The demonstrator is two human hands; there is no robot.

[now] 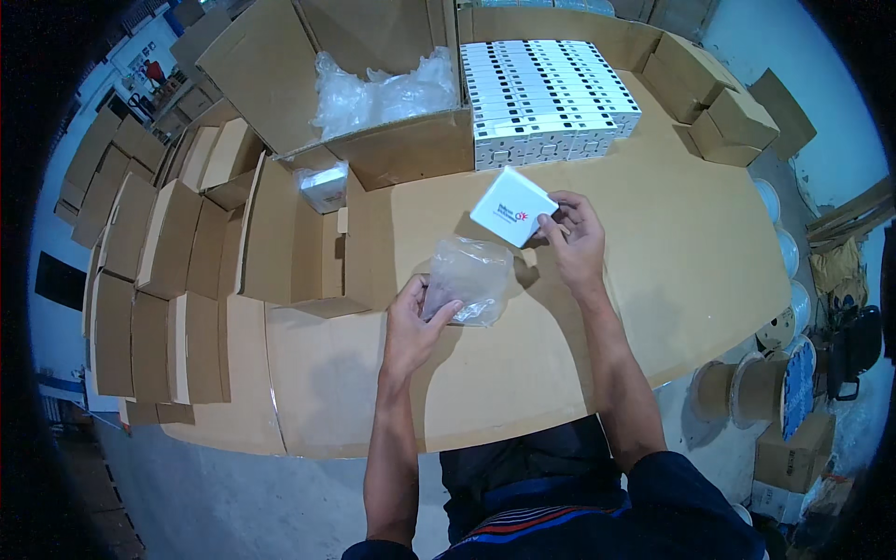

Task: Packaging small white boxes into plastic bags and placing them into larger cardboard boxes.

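Cartons (168,252) flank hands holding bag (467,275) and white box (511,206).

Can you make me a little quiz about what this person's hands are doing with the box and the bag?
1. True or false: the right hand holds a small white box.
2. What does the left hand hold?
A. a clear plastic bag
B. a roll of tape
C. a pair of scissors
3. Fill in: the stack of white boxes stands at the far side of the ____ covered table, beside an open carton of plastic bags.

Key
1. True: its fingers grip the box by one corner, above the table.
2. A: the clear plastic bag, pinched at its near edge.
3. Cardboard.
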